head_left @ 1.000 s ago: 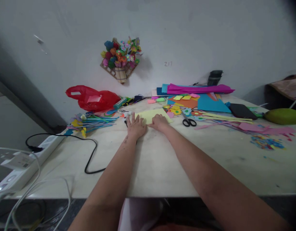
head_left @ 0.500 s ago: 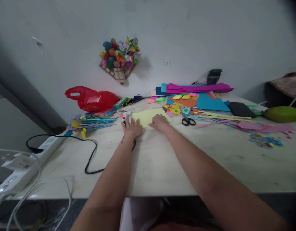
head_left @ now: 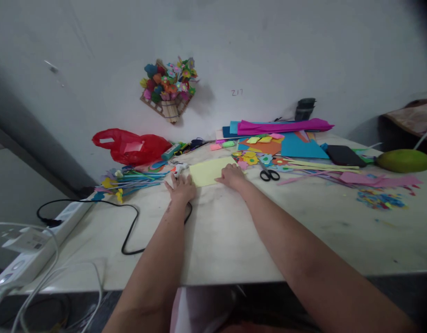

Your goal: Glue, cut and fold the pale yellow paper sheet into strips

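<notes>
A pale yellow sheet of paper [head_left: 209,170] lies flat on the white table [head_left: 234,231]. My right hand [head_left: 232,176] rests on the sheet's near right edge, fingers curled down onto it. My left hand [head_left: 181,188] lies flat on the table just left of the sheet, fingers spread, beside a small glue gun [head_left: 178,167] and over a black cable [head_left: 130,222]. Black scissors [head_left: 268,174] lie to the right of my right hand.
Coloured paper sheets [head_left: 282,134], cut paper flowers [head_left: 255,159] and scraps fill the far right. A red plastic bag [head_left: 133,145] and paper-flower sticks [head_left: 130,178] sit at the left. A white power strip [head_left: 36,249] hangs at the left edge. A paper bouquet [head_left: 168,88] hangs on the wall.
My left hand has slid left off the yellow sheet onto the bare table. My right hand stays on the sheet's edge.
</notes>
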A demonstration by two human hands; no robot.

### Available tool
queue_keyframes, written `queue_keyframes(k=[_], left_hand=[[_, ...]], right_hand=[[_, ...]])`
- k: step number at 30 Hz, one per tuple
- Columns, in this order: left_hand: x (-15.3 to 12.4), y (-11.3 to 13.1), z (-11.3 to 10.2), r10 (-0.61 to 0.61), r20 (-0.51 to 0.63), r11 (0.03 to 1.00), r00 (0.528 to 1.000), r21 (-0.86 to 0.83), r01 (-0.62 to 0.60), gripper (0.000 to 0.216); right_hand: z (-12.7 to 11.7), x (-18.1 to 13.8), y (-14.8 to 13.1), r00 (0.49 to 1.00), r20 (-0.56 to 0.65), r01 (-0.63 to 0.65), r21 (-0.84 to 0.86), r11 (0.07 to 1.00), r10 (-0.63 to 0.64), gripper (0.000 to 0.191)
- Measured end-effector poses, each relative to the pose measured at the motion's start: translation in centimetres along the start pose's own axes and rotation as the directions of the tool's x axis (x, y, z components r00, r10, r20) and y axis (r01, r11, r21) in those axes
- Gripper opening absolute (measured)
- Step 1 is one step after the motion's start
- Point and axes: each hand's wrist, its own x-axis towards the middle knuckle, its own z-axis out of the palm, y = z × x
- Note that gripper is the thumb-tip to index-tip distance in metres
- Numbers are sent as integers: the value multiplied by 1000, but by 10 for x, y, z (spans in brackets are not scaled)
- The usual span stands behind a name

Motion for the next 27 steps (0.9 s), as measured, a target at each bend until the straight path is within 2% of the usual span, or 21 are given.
queue_keyframes(k=[6, 14, 18, 27], left_hand=[[-4, -2, 0, 36, -100, 999, 994, 19, -34, 55], [-4, 4, 1, 126, -177, 992, 976, 40, -121, 55], [-4, 6, 1, 156, -137, 988, 978, 32, -153, 56], [0, 7, 2, 123, -58, 992, 991, 8, -123, 54]], right_hand=[[-8, -2, 9, 998, 68, 15, 8, 1000, -15, 42], [-5, -2, 12, 999, 34, 35, 49, 998, -37, 45], [0, 1, 9, 1000, 17, 3, 43, 999, -4, 39], [0, 3, 8, 1000, 27, -14, 58, 998, 12, 29]])
